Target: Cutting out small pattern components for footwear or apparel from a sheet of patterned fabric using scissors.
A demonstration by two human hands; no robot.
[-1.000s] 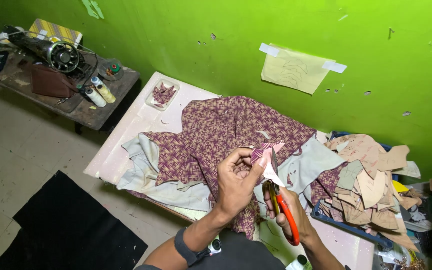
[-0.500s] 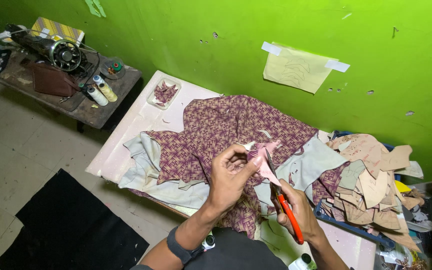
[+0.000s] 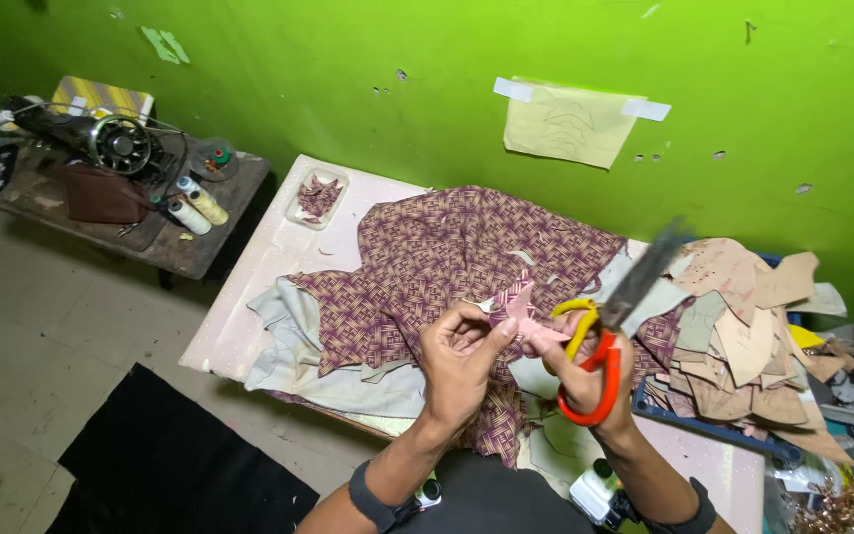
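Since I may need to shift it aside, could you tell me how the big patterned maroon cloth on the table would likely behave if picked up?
The patterned maroon cloth would probably be floppy: it lies in soft folds and drapes over the table edge. It looks thin, so likely light. Lifting it may drag along the pale fabric beneath it.

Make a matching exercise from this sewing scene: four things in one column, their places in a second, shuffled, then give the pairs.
Things
1. scissors
2. small pink cutout
3. sewing machine
4. paper pattern

Places
A. taped to the green wall
B. on the dark side table at the far left
C. in the right hand
D. pinched in the left hand

Pairs: 1-C, 2-D, 3-B, 4-A
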